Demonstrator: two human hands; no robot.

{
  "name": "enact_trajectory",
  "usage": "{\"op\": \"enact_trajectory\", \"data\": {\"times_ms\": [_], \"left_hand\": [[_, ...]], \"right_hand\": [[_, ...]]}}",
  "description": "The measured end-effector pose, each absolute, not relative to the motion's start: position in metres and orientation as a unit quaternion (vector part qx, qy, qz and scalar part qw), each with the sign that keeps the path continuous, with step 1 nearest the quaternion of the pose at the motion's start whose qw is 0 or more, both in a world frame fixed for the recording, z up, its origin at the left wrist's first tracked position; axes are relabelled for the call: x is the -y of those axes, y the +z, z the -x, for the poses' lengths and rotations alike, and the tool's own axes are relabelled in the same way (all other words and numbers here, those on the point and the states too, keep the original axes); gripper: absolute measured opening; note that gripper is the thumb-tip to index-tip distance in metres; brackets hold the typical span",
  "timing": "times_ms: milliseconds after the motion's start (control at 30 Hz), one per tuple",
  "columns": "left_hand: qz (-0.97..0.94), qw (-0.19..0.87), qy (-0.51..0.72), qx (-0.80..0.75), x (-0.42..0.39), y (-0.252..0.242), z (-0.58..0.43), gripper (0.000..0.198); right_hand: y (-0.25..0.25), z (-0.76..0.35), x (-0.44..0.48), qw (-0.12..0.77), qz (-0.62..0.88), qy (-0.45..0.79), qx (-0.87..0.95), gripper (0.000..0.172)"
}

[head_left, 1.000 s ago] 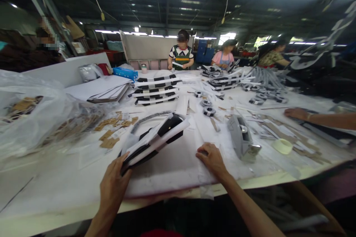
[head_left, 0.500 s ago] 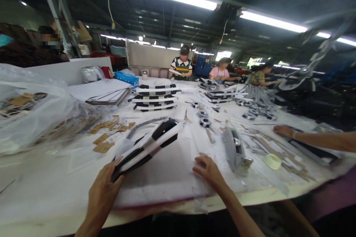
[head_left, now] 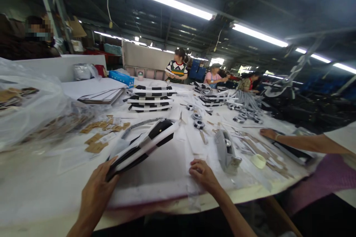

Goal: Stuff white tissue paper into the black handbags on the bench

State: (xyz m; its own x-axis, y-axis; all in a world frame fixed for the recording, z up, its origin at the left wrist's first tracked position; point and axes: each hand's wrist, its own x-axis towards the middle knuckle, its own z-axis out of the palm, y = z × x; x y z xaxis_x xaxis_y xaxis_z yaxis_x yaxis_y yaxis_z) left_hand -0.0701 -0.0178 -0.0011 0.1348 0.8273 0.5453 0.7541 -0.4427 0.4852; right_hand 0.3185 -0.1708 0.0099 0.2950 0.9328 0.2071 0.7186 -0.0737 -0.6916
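Note:
My left hand (head_left: 98,189) is closed around the near end of a flat black-and-white bag (head_left: 144,144), its far end tilted up to the right. A grey strap (head_left: 133,127) arches behind the bag, and white wrapping runs along its side. Under the bag lies a thin white sheet (head_left: 167,172) on the table. At that sheet's right edge is my right hand (head_left: 204,174), fingers curled and drawn together at the tips on the sheet. A grey tape dispenser (head_left: 224,152) stands to the right of this hand.
Stacked black-and-white bags (head_left: 150,100) lie at the back. Brown tags (head_left: 96,144) are scattered left, beside clear plastic (head_left: 36,118). Rolled straps (head_left: 198,124) and a yellowish tape roll (head_left: 258,161) sit to the right. A co-worker's hand (head_left: 268,133) rests on a dark flat piece. Other people work beyond.
My right hand's fingers have curled in and come down on the sheet's edge. My left hand keeps hold of the bag. The whole view has shifted slightly.

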Motion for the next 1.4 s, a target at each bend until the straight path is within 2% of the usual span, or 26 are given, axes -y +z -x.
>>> {"op": "enact_trajectory", "data": {"times_ms": [33,100,167,367,433,667,800,900,1000,1067,1167,1300,1400], "left_hand": [[-0.751,0.049,0.394,-0.527,0.018,0.000,0.070,0.048],[-0.748,0.055,0.398,-0.529,0.020,0.003,0.070,0.049],[-0.747,0.064,0.400,-0.528,0.020,0.004,0.069,0.049],[-0.749,0.077,0.387,-0.532,0.019,0.003,0.068,0.051],[-0.751,0.077,0.382,-0.534,0.018,0.002,0.068,0.051],[-0.753,0.069,0.383,-0.530,0.020,0.005,0.067,0.049],[-0.760,0.051,0.398,-0.512,0.025,0.009,0.066,0.047],[-0.765,0.052,0.395,-0.507,0.027,0.012,0.064,0.046],[-0.763,0.057,0.395,-0.508,0.028,0.013,0.064,0.046],[-0.759,0.060,0.397,-0.512,0.029,0.013,0.063,0.047],[-0.756,0.067,0.404,-0.511,0.030,0.013,0.063,0.048],[-0.752,0.076,0.411,-0.510,0.031,0.013,0.063,0.049],[-0.748,0.086,0.415,-0.511,0.032,0.013,0.063,0.050]], "right_hand": [[0.012,-0.318,0.177,0.356,0.711,0.165,0.583,0.013],[0.014,-0.316,0.192,0.337,0.699,0.198,0.599,0.034],[0.014,-0.314,0.205,0.328,0.699,0.205,0.602,0.041],[0.005,-0.308,0.214,0.371,0.716,0.185,0.561,0.016],[0.002,-0.308,0.212,0.397,0.713,0.186,0.547,0.013],[0.015,-0.312,0.207,0.447,0.712,0.247,0.482,0.042],[0.032,-0.306,0.205,0.489,0.728,0.260,0.403,0.054],[0.041,-0.294,0.198,0.538,0.729,0.253,0.341,0.054],[0.046,-0.264,0.188,0.572,0.691,0.276,0.346,0.044],[0.047,-0.234,0.181,0.553,0.647,0.335,0.405,0.036],[0.046,-0.185,0.172,0.458,0.566,0.427,0.537,0.024],[0.050,-0.150,0.168,0.348,0.499,0.441,0.660,0.015],[0.057,-0.164,0.160,0.342,0.526,0.445,0.639,0.014]]}}
